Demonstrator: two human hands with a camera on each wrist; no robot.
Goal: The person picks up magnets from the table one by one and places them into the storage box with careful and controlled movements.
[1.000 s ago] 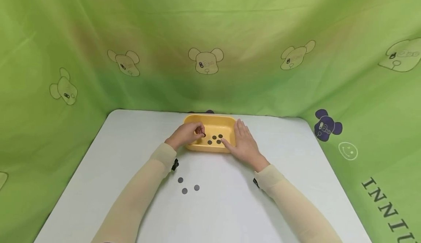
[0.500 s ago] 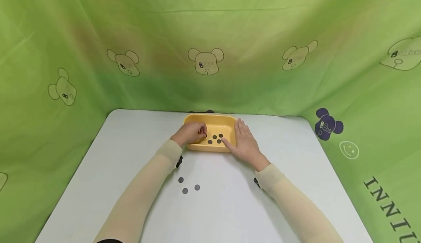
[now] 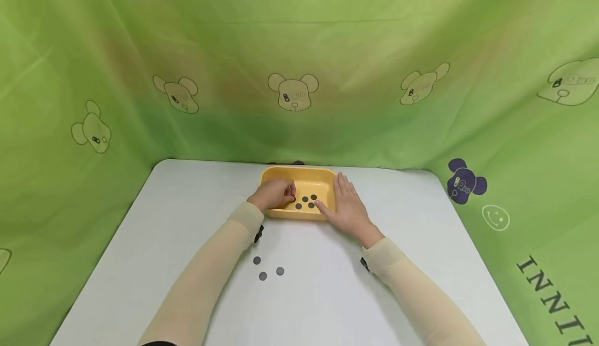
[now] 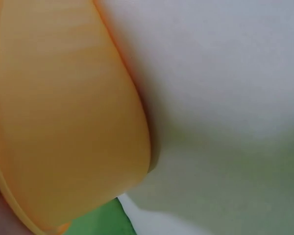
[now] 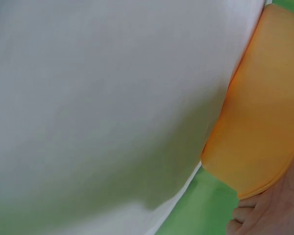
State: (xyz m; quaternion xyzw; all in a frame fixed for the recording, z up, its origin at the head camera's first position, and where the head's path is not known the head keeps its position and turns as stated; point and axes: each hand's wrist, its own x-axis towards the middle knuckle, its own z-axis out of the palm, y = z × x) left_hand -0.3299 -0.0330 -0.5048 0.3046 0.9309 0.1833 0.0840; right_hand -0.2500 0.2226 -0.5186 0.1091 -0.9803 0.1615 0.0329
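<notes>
A yellow rectangular basin (image 3: 299, 215) stands near the back of the white table. Reaching over its left side, my left hand (image 3: 272, 194) pinches a small dark round disc (image 3: 294, 199) low inside, with most of the disc covered by the fingertips. Several similar flat grey discs (image 3: 305, 199) lie on the basin floor, just right of those fingers. My right hand (image 3: 348, 208) rests on the basin's right rim, its fingers straight and its thumb reaching over the inside. The left wrist view catches mainly the basin's outer wall (image 4: 73, 112).
Three loose grey discs (image 3: 263, 276) lie on the white table (image 3: 318, 299), in front of the basin and beside the left forearm. A green printed cloth (image 3: 295, 132) hangs behind the table and along both sides.
My left hand has moved a little to the right inside the basin, with the pinched disc in its fingertips. The right hand stays on the rim, and the loose discs keep their places.
</notes>
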